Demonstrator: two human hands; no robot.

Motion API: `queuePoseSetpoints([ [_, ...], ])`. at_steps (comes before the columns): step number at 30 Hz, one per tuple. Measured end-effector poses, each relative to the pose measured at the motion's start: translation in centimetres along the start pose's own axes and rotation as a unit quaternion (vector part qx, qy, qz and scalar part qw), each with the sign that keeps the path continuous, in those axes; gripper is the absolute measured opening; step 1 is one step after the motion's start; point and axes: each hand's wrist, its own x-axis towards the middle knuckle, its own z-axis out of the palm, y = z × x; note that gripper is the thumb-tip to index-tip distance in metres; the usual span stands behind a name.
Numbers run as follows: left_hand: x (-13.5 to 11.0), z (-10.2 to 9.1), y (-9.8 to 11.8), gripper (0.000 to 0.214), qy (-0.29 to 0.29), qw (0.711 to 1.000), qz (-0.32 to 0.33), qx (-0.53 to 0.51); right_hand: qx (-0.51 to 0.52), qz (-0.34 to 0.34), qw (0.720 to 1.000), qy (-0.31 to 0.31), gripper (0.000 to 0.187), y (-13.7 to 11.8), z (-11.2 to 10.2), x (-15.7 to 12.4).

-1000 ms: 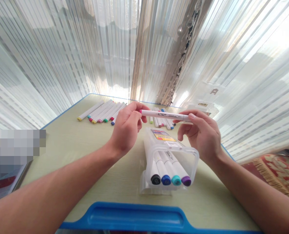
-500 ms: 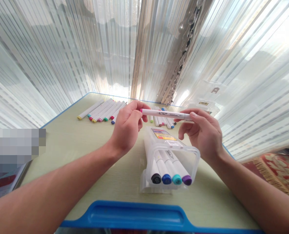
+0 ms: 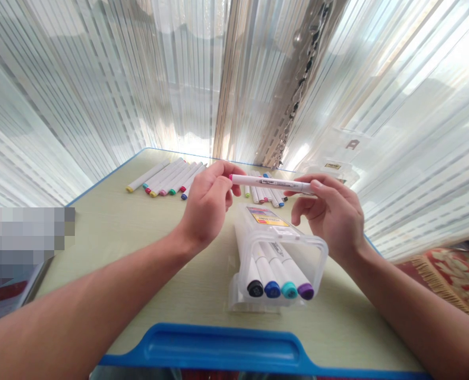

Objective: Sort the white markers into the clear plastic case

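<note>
A white marker (image 3: 272,183) with a pink end is held level between my two hands, above the clear plastic case. My left hand (image 3: 209,203) pinches its pink end. The other end sits between the thumb and fingers of my right hand (image 3: 335,214). Below, the clear case (image 3: 242,232) lies on its side with its open end towards me and a coloured label on top. Inside it are a black-capped marker (image 3: 255,287), a blue-capped marker (image 3: 272,288), a teal-capped marker (image 3: 289,289) and a purple-capped marker (image 3: 306,291).
Several markers (image 3: 167,179) lie in a row at the back left of the table (image 3: 139,285). A second group of markers (image 3: 276,196) lies behind the held one. A blue tray edge (image 3: 222,348) runs along the front. Sheer striped curtains (image 3: 171,79) hang around the back.
Both hands keep the marker in nearly the same pose. The view has shifted slightly, and the right hand appears a little further right.
</note>
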Motion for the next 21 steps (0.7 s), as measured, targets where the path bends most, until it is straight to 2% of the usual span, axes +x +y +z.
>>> queuePoseSetpoints([
  [21,0.12,-0.08,-0.11,0.018,-0.001,1.0,0.001,0.002,0.013,0.003,1.0,0.006,0.014,-0.17,0.2,-0.04],
])
